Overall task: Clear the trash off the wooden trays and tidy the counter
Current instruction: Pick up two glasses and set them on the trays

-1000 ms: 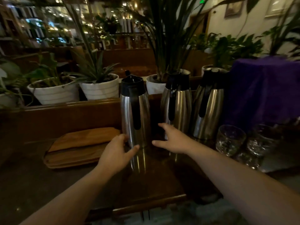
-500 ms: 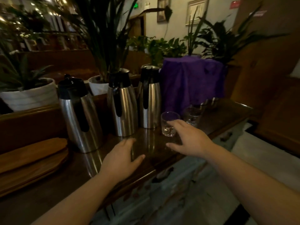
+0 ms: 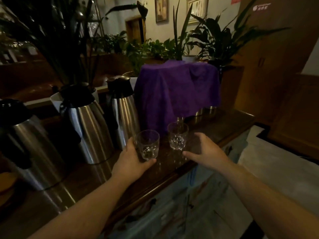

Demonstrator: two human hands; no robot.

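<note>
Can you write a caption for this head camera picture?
Left hand grips one glass while right hand reaches for another glass.

Head view, down over counter (image 3: pixel 172 171)

Dark glossy wood counter (image 3: pixel 203 130) runs lower left to centre right of frame. Two clear cut glasses upright at frame centre: left glass (image 3: pixel 148 144) cupped in my left hand (image 3: pixel 132 161); right glass (image 3: pixel 177 135) stands free.

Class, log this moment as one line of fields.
left hand: gripping near glass | right hand: open beside far glass | both glasses upright on counter
</note>
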